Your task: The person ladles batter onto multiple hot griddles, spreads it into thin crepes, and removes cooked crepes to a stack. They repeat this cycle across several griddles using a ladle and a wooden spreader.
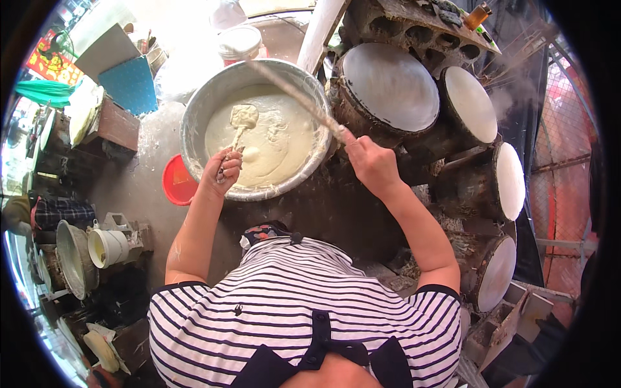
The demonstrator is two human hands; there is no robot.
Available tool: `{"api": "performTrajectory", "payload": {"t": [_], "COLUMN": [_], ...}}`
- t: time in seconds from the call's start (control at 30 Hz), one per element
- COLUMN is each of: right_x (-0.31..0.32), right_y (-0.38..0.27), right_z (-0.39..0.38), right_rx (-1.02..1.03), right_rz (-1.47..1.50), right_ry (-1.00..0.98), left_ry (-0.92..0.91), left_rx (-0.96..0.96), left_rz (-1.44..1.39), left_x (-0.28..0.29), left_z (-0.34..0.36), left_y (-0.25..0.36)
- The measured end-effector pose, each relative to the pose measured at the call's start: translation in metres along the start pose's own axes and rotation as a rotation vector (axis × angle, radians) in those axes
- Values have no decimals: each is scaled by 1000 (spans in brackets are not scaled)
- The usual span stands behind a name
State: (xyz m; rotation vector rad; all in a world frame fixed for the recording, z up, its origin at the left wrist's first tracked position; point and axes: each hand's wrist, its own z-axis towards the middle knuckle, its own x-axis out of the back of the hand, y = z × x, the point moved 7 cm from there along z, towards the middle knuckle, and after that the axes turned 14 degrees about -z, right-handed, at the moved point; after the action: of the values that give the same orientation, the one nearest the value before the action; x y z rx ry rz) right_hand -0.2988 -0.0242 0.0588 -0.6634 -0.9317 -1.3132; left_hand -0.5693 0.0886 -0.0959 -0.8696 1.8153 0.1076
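Note:
A large metal basin point(192, 139) of pale, thick batter point(272, 165) stands in front of me. Over its left part my left hand point(223, 169) is closed round the short handle of a ladle point(244, 116), whose head is coated in batter. I cannot tell whether the ladle touches the batter's surface. My right hand point(374, 165), just right of the basin, grips one end of a long stick point(294, 94). The stick slants up and left across the basin's far side, its far end blurred. Batter clings to the fingers of my left hand.
Round drum-like stoves with flat griddle tops point(390, 86) curve along my right; vapour hangs near the far ones. A red bowl point(178, 181) sits against the basin's left side. A lidded white bucket point(240, 44) stands behind it. Farther left are a white pail point(108, 247) and a metal bowl point(74, 258).

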Motion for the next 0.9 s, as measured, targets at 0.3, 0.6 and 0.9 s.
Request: {"api": "performTrajectory", "payload": {"t": [0.3, 0.6, 0.9], "right_x": [-26, -79, 85], "right_y": [-29, -49, -77], "right_z": [2, -183, -423], "right_rx": [-447, -1194, -1811], "right_rz": [559, 825, 586], "right_ry": [195, -17, 986], "left_ry": [261, 268, -58], "left_rx": [-90, -110, 719], "left_rz": [508, 1200, 1426], "left_x": [-22, -86, -46], "left_z": [-45, -21, 60], "left_y": [7, -76, -370]}}
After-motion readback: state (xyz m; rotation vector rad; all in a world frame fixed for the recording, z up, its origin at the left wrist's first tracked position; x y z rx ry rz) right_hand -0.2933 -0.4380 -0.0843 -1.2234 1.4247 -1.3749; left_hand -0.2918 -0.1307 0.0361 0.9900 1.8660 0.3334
